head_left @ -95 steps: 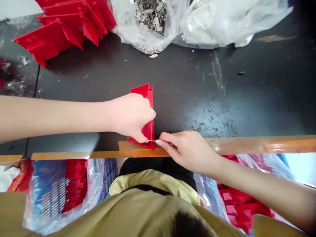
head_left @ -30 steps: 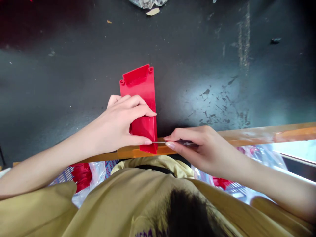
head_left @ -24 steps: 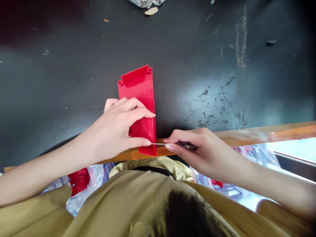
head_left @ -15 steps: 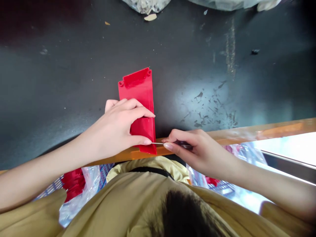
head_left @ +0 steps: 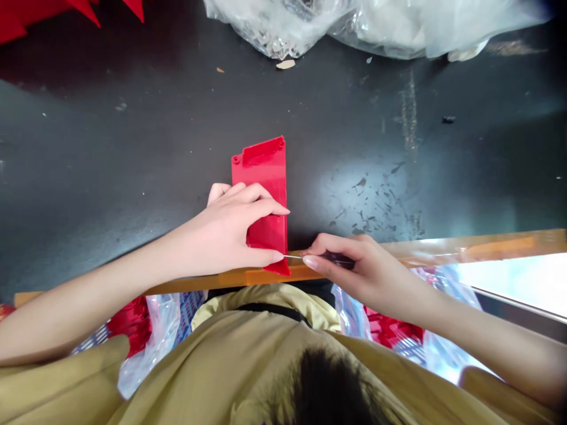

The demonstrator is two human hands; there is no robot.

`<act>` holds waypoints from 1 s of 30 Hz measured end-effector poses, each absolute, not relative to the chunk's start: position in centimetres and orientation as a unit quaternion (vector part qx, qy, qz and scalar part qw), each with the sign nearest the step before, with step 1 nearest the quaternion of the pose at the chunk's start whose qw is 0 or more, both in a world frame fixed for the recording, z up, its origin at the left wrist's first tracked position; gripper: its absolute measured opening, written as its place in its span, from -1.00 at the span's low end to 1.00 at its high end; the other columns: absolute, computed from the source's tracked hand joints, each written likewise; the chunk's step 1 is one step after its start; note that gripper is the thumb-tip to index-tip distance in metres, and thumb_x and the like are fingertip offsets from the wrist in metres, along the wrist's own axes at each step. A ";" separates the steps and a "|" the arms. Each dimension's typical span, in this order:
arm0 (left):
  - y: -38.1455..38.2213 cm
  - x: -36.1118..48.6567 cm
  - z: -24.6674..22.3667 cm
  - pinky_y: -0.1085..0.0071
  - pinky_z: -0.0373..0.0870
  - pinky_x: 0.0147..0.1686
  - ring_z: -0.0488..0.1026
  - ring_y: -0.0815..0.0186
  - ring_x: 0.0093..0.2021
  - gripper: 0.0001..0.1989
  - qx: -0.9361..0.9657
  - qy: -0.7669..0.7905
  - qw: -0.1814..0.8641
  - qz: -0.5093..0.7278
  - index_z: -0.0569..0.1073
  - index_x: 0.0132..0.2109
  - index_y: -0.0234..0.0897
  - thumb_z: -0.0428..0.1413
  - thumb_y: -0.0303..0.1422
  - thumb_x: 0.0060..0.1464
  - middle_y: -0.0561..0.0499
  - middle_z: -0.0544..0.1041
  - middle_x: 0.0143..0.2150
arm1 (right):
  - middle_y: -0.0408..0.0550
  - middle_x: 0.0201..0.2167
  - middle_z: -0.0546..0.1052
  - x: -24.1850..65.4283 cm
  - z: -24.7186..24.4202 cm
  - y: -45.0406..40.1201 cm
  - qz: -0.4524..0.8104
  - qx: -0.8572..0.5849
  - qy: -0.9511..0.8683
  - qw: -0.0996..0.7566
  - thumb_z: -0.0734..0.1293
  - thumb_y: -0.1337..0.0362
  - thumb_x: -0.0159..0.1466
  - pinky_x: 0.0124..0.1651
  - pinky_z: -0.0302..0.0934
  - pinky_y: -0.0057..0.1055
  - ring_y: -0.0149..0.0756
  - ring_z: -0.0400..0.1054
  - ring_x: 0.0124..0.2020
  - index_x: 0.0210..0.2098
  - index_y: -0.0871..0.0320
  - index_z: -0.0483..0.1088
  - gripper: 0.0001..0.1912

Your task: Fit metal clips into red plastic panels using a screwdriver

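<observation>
A red plastic panel [head_left: 268, 174] with screw holes at its far corners lies at the table's near edge, its close end reaching over the rim. My left hand [head_left: 234, 230] grips it, fingers laid across the middle and thumb by the right edge near the close end. In my right hand [head_left: 349, 265] is a thin-bladed tool [head_left: 292, 257] with a dark handle, pinched between thumb and fingers. Its metal tip meets the panel's right edge beside my left thumb. The exact shape of the tip cannot be made out.
Clear plastic bags [head_left: 283, 29] lie at the back of the dark table [head_left: 133, 130]. Red pieces [head_left: 84, 9] show at the far left. Below the orange table edge [head_left: 478, 245], more red parts [head_left: 133, 324] sit in plastic-lined baskets on both sides.
The camera view has shifted, showing more of the bags and the red pieces at the back. Both hands keep their holds; the blade tip sits slightly nearer the panel's right edge.
</observation>
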State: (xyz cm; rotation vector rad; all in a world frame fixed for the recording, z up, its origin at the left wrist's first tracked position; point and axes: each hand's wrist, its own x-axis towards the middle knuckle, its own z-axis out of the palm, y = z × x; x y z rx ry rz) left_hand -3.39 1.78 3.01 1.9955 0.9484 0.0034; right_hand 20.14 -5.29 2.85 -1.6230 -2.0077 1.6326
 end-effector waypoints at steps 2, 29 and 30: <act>1.6 -3.1 2.8 0.24 -0.01 0.02 0.32 0.21 -0.01 -0.52 0.806 0.391 0.444 0.005 0.47 0.08 -0.15 0.27 -0.13 0.04 0.06 0.44 -0.01 | -0.27 -0.63 0.24 20.1 2.9 -5.0 0.539 -0.529 -0.654 0.038 0.20 0.06 0.38 -0.53 -0.05 -0.51 -0.51 0.02 -0.60 -0.41 0.12 0.37 -0.66; 1.9 -3.1 2.6 0.20 -0.01 -0.01 0.35 0.23 -0.01 -0.79 0.796 0.395 0.459 0.016 0.46 0.01 -0.10 0.08 -0.22 0.27 0.09 0.46 -0.06 | -0.25 -0.59 0.18 21.4 2.5 -2.9 0.606 -0.507 -0.610 0.065 0.19 0.01 0.38 -0.49 -0.03 -0.49 -0.48 0.02 -0.55 -0.44 0.13 0.29 -0.62; 2.1 -3.3 2.6 0.21 -0.01 -0.01 0.36 0.24 -0.01 -0.78 0.795 0.389 0.465 0.016 0.47 0.03 -0.09 0.01 -0.24 0.32 0.09 0.47 -0.05 | -0.25 -0.58 0.17 21.6 2.5 -3.0 0.608 -0.522 -0.592 0.081 0.19 -0.01 0.38 -0.49 -0.02 -0.49 -0.48 0.03 -0.54 -0.45 0.13 0.28 -0.60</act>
